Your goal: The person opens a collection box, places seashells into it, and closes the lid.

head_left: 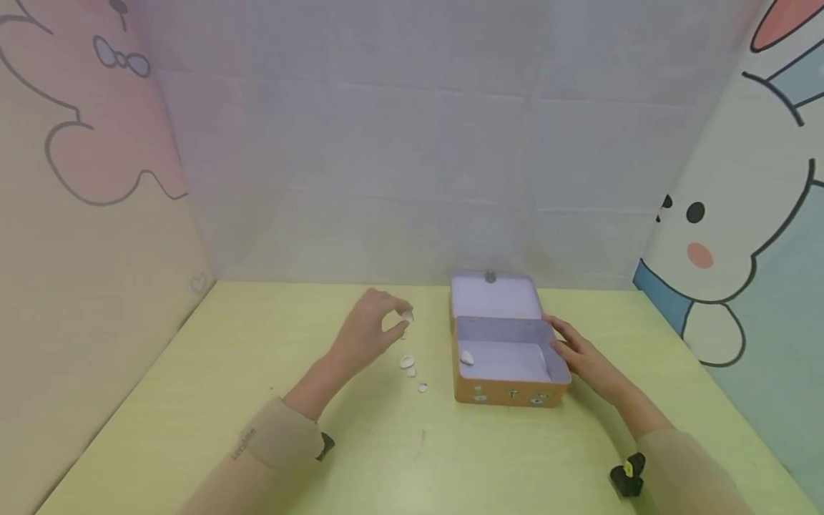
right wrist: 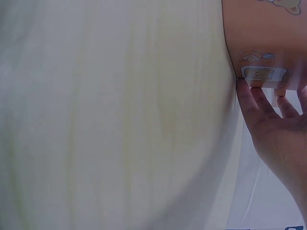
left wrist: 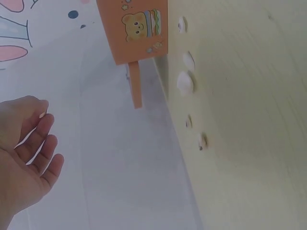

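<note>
Head view | my left hand (head_left: 368,323) pinches a white shell-like piece (head_left: 408,316) | my right hand (head_left: 587,363) rests, unclenched, against the box (head_left: 496,398) | light pinch, steady bracing should serve best

The box (head_left: 494,395) looks smooth metal, the shells (head_left: 407,362) matt.

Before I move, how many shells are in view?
7. One shell is pinched in the left hand, another shell sits inside the box at its left, five shells lie in a loose row on the table. Others may be hidden.
</note>
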